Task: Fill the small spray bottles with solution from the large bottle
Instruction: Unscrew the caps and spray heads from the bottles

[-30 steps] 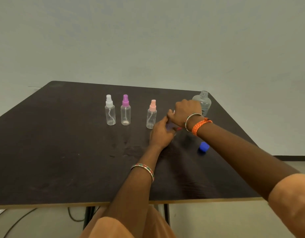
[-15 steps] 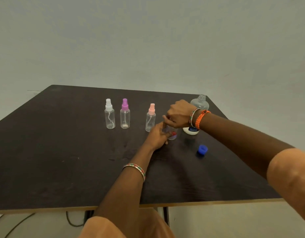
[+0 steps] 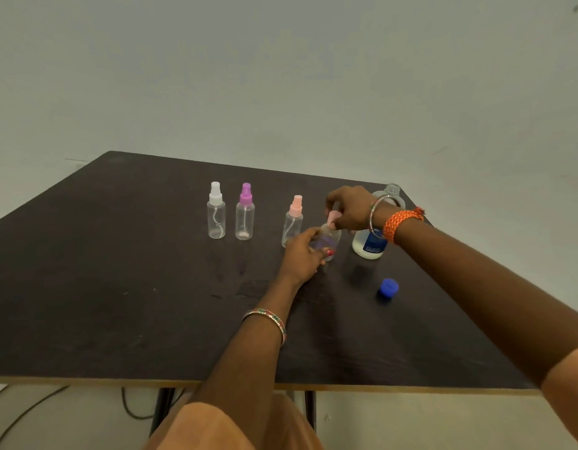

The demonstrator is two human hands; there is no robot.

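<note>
Centrally, a small clear spray bottle (image 3: 330,241) is held upright on the dark tabletop (image 3: 118,287), just right of the middle. Its body is gripped by the left hand (image 3: 302,254), whose fingers are curled round it, while its pink spray cap (image 3: 332,219) is pinched from above by the curled fingers of the right hand (image 3: 349,206). Whether the cap is seated on the neck or lifted slightly cannot be told.

Just left of it, partly hidden by the left hand, a spray bottle with a pale pink cap (image 3: 292,220) is stood upright. Further left, two more are set side by side: one with a purple cap (image 3: 245,212) and one with a white cap (image 3: 216,211). All three look nearly empty.

Just right of the held bottle, behind the right wrist, the large clear bottle (image 3: 370,243) with a blue label is stood uncapped, with a little liquid seen at its base. Its blue cap (image 3: 388,287) is laid on the tabletop nearer the person, apart from the bottle.

Bangles are worn on both wrists, with an orange braided band (image 3: 401,222) on the right.
</note>
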